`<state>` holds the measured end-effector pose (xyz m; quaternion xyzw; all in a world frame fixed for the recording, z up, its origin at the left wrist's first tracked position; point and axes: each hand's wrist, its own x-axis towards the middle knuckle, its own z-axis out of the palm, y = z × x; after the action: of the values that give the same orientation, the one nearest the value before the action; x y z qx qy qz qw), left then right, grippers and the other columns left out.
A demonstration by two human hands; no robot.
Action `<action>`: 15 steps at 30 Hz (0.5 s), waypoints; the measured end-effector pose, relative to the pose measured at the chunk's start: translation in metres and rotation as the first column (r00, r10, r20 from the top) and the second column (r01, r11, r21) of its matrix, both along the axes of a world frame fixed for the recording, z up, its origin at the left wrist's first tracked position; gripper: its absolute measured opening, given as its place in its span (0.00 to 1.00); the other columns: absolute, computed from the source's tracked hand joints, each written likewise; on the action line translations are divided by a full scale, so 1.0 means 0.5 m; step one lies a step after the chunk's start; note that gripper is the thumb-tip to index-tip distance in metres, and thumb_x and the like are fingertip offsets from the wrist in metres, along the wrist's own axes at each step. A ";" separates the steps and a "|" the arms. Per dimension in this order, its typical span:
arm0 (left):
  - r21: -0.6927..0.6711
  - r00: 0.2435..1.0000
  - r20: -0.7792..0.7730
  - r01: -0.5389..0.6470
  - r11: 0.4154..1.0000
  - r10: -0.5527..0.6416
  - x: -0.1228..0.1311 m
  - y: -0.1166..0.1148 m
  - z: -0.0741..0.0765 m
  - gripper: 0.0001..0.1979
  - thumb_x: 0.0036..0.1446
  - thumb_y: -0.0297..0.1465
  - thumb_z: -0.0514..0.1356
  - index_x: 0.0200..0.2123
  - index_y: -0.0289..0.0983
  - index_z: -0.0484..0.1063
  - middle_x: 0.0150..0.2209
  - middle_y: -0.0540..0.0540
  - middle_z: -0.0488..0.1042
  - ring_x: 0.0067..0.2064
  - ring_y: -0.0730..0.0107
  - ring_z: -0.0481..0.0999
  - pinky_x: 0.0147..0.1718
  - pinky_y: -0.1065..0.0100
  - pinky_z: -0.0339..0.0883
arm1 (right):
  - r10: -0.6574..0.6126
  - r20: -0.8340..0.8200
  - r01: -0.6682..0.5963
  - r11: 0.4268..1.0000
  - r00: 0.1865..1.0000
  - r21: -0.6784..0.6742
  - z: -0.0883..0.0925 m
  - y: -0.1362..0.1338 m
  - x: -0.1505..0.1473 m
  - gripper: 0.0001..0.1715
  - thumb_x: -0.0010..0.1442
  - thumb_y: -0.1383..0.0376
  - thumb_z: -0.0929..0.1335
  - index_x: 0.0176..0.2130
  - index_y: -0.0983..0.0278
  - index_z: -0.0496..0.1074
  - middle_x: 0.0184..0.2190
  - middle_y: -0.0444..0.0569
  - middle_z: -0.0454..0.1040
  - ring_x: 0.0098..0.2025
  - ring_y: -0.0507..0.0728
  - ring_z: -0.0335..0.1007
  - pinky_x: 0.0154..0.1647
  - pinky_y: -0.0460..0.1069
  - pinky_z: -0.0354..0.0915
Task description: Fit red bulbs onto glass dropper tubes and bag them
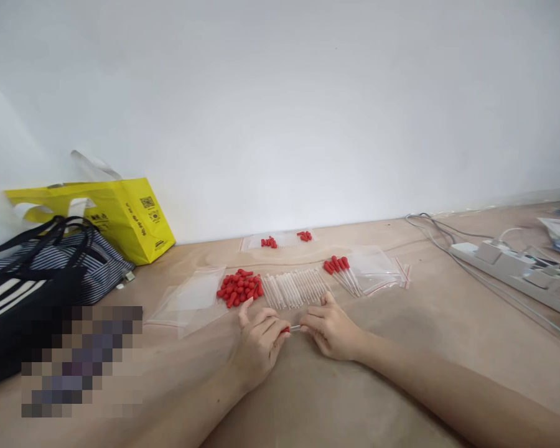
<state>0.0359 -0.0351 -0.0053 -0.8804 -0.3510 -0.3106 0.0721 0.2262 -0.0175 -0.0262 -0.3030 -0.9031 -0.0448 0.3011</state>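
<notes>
My left hand (259, 339) pinches a small red rubber bulb (285, 329) at its fingertips. My right hand (331, 328) pinches the clear tube (295, 328) joined to that bulb; the two hands meet over the tabletop. Just beyond them lie a heap of loose red bulbs (239, 288) and a row of clear tubes (295, 288). Several finished droppers with red tops (341, 272) lie to the right of the tubes.
Clear zip bags (193, 297) lie left of the bulbs and more zip bags (378, 267) at the right. Two filled bags (284, 239) sit by the wall. A yellow bag (121, 214) and striped bag (51, 267) stand left. A power strip (518, 270) with cables lies right.
</notes>
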 end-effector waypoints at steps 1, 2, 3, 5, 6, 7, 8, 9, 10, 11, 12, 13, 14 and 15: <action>-0.003 1.000 -0.002 0.007 1.000 -0.007 0.001 0.000 0.000 0.08 0.57 0.27 0.49 0.29 0.38 0.67 0.26 0.54 0.73 0.35 0.70 0.70 0.53 0.52 0.31 | 0.003 -0.009 -0.002 0.998 1.000 0.068 -0.001 0.000 -0.001 0.14 0.58 0.70 0.56 0.26 0.67 0.66 0.22 0.44 0.67 0.22 0.48 0.53 0.32 0.48 0.42; -0.006 1.000 -0.002 0.012 1.000 -0.012 0.002 0.000 -0.001 0.08 0.57 0.27 0.49 0.29 0.38 0.67 0.26 0.54 0.73 0.35 0.70 0.70 0.52 0.52 0.32 | 0.005 -0.017 -0.003 0.992 1.000 0.128 -0.001 -0.001 -0.002 0.15 0.58 0.70 0.56 0.25 0.67 0.66 0.21 0.44 0.66 0.21 0.48 0.52 0.31 0.48 0.42; -0.010 1.000 -0.001 0.017 1.000 -0.017 0.003 0.000 -0.001 0.08 0.57 0.27 0.49 0.29 0.38 0.67 0.26 0.54 0.73 0.35 0.70 0.70 0.52 0.52 0.32 | 0.009 -0.025 -0.004 0.984 1.000 0.177 -0.001 -0.002 -0.003 0.15 0.58 0.70 0.56 0.25 0.67 0.66 0.20 0.44 0.65 0.21 0.49 0.51 0.30 0.48 0.41; -0.019 1.000 0.004 0.025 0.999 -0.025 0.008 0.000 -0.002 0.09 0.57 0.27 0.48 0.29 0.38 0.67 0.26 0.53 0.73 0.35 0.70 0.70 0.53 0.52 0.31 | 0.016 -0.032 -0.008 0.971 0.999 0.239 -0.002 -0.004 -0.007 0.15 0.57 0.72 0.56 0.24 0.67 0.66 0.19 0.44 0.64 0.21 0.49 0.50 0.29 0.48 0.41; -0.025 1.000 0.006 0.030 0.999 -0.030 0.010 0.000 -0.002 0.09 0.57 0.27 0.48 0.28 0.38 0.66 0.26 0.53 0.73 0.35 0.70 0.70 0.53 0.51 0.31 | 0.019 -0.031 -0.011 0.968 0.999 0.251 -0.003 -0.005 -0.009 0.15 0.57 0.73 0.56 0.24 0.67 0.65 0.19 0.44 0.64 0.21 0.49 0.50 0.29 0.48 0.41; -0.032 0.999 0.008 0.033 0.999 -0.033 0.012 0.001 -0.002 0.10 0.57 0.27 0.48 0.28 0.38 0.66 0.25 0.53 0.73 0.35 0.70 0.70 0.53 0.51 0.31 | 0.021 -0.029 -0.013 0.968 0.999 0.250 -0.003 -0.005 -0.011 0.15 0.56 0.73 0.56 0.24 0.67 0.65 0.19 0.44 0.64 0.21 0.49 0.50 0.29 0.48 0.41; -0.037 0.999 0.011 0.034 0.999 -0.033 0.013 0.002 -0.002 0.10 0.57 0.26 0.48 0.28 0.38 0.66 0.25 0.54 0.73 0.34 0.70 0.70 0.53 0.51 0.30 | 0.020 -0.026 -0.013 0.971 0.999 0.237 -0.004 -0.005 -0.013 0.16 0.56 0.74 0.55 0.24 0.67 0.66 0.20 0.44 0.64 0.21 0.49 0.50 0.30 0.48 0.42; -0.040 0.999 0.016 0.033 0.999 -0.032 0.014 0.003 -0.002 0.10 0.57 0.27 0.48 0.28 0.38 0.67 0.26 0.54 0.74 0.34 0.70 0.70 0.53 0.52 0.30 | 0.014 -0.023 -0.009 0.977 1.000 0.214 -0.004 -0.005 -0.014 0.16 0.57 0.73 0.55 0.25 0.67 0.66 0.20 0.44 0.64 0.21 0.49 0.51 0.30 0.48 0.42; -0.039 0.999 0.025 0.031 0.999 -0.030 0.013 0.004 -0.002 0.10 0.57 0.27 0.48 0.28 0.38 0.67 0.26 0.54 0.74 0.35 0.70 0.70 0.53 0.52 0.30 | 0.008 -0.022 -0.003 0.983 1.000 0.183 -0.003 -0.005 -0.015 0.15 0.58 0.72 0.56 0.26 0.67 0.67 0.21 0.44 0.65 0.22 0.49 0.52 0.30 0.48 0.43; -0.034 0.999 0.036 0.029 0.999 -0.028 0.012 0.007 -0.001 0.09 0.57 0.27 0.49 0.28 0.39 0.67 0.26 0.54 0.74 0.35 0.70 0.70 0.53 0.52 0.29 | 0.000 -0.024 0.004 0.989 1.000 0.146 -0.002 -0.004 -0.014 0.15 0.59 0.71 0.56 0.28 0.67 0.68 0.22 0.44 0.66 0.23 0.49 0.54 0.31 0.48 0.43; -0.027 0.999 0.047 0.026 0.999 -0.025 0.008 0.010 -0.001 0.08 0.57 0.28 0.50 0.29 0.39 0.68 0.26 0.54 0.75 0.35 0.70 0.71 0.54 0.52 0.28 | -0.007 -0.028 0.010 0.994 1.000 0.109 0.000 -0.002 -0.012 0.14 0.60 0.70 0.56 0.30 0.66 0.68 0.23 0.44 0.67 0.24 0.49 0.56 0.32 0.48 0.44; -0.019 0.998 0.059 0.021 1.000 -0.020 0.004 0.013 0.000 0.08 0.57 0.29 0.51 0.30 0.40 0.68 0.26 0.54 0.75 0.35 0.70 0.71 0.54 0.52 0.27 | -0.013 -0.032 0.016 0.997 0.999 0.078 0.001 -0.001 -0.009 0.13 0.60 0.69 0.57 0.32 0.66 0.68 0.24 0.45 0.68 0.26 0.49 0.58 0.33 0.48 0.44; -0.014 0.997 0.070 0.013 1.000 -0.012 -0.001 0.017 0.000 0.07 0.56 0.30 0.52 0.30 0.40 0.68 0.26 0.55 0.75 0.34 0.70 0.71 0.54 0.51 0.26 | -0.020 -0.035 0.022 0.998 0.999 0.053 0.002 0.001 -0.005 0.12 0.60 0.68 0.57 0.34 0.65 0.68 0.25 0.45 0.69 0.27 0.49 0.59 0.34 0.49 0.45; -0.012 0.997 0.080 0.003 1.000 -0.002 -0.008 0.021 -0.001 0.05 0.56 0.31 0.53 0.30 0.41 0.69 0.26 0.55 0.75 0.34 0.70 0.71 0.54 0.51 0.25 | -0.026 -0.040 0.028 0.999 0.999 0.039 0.003 0.003 0.000 0.12 0.61 0.67 0.58 0.35 0.65 0.68 0.26 0.45 0.69 0.28 0.50 0.60 0.36 0.49 0.45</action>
<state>0.0321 -0.0248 -0.0058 -0.8681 -0.3545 -0.3434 0.0524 0.2261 -0.0159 -0.0246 -0.3099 -0.8918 -0.0609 0.3240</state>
